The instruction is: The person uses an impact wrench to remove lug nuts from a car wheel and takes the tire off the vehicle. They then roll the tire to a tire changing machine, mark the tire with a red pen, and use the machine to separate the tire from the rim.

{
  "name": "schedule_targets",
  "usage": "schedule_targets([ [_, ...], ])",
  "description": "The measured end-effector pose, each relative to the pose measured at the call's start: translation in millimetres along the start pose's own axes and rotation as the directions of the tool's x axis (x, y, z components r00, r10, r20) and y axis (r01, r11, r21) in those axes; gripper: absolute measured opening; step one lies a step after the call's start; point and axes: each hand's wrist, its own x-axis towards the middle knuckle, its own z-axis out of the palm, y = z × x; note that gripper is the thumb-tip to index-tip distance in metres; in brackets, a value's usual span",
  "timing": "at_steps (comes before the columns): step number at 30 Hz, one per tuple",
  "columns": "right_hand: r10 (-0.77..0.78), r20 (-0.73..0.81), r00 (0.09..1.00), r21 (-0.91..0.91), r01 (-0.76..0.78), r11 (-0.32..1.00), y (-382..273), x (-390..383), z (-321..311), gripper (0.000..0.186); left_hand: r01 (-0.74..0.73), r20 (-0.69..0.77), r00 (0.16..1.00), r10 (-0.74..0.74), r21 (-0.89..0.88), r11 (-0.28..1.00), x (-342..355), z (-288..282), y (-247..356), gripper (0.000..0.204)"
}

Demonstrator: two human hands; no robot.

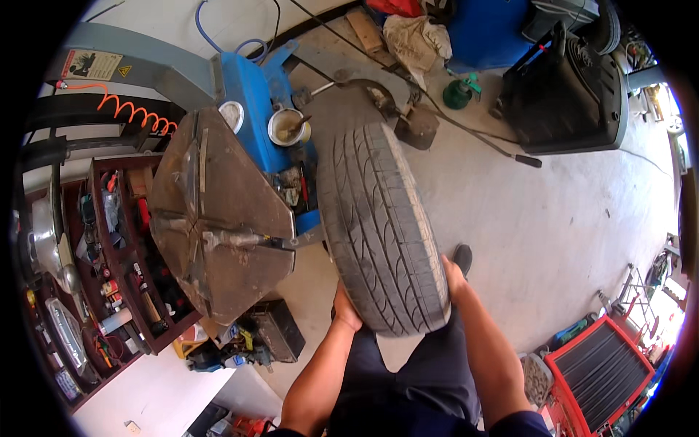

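A worn black tire (382,233) stands upright before my legs, its grooved tread facing up toward me. My left hand (347,309) grips its left side near the lower end, fingers mostly hidden by the rubber. On the opposite side my right hand (454,280) presses against the sidewall, its fingers also partly out of sight. Just left of the tire is the tire changer's round metal turntable (240,211), rusty brown with clamp jaws on it. I cannot tell whether the tire touches the floor.
Two open tubs, one holding brown paste (285,130), sit on the changer's blue body (251,116). A wooden tool tray (120,262) lies at the left. Beyond the tire are a bead-breaker arm (419,125) and a long bar (528,160). A red tool chest (601,375) stands lower right.
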Motion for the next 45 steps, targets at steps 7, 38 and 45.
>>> schedule_targets([
  [7, 0.229, -0.008, 0.973, 0.117, -0.227, 0.967, -27, 16, 37, 0.077, 0.164, -0.302, 0.944, -0.135, 0.071, 0.984, -6, 56, 46, 0.073],
  [38, -0.666, -0.266, 0.697, -0.67, 0.363, 0.648, -110, -65, 78, 0.079, 0.075, -0.033, 0.568, 0.822, 0.997, -0.012, 18, 148, 32, 0.071],
  [45, -0.185, -0.323, 0.928, 0.188, 0.254, 0.949, -63, -19, -20, 0.053, -0.023, 0.113, 0.621, 0.776, 0.992, -0.125, 16, 149, 50, 0.065],
])
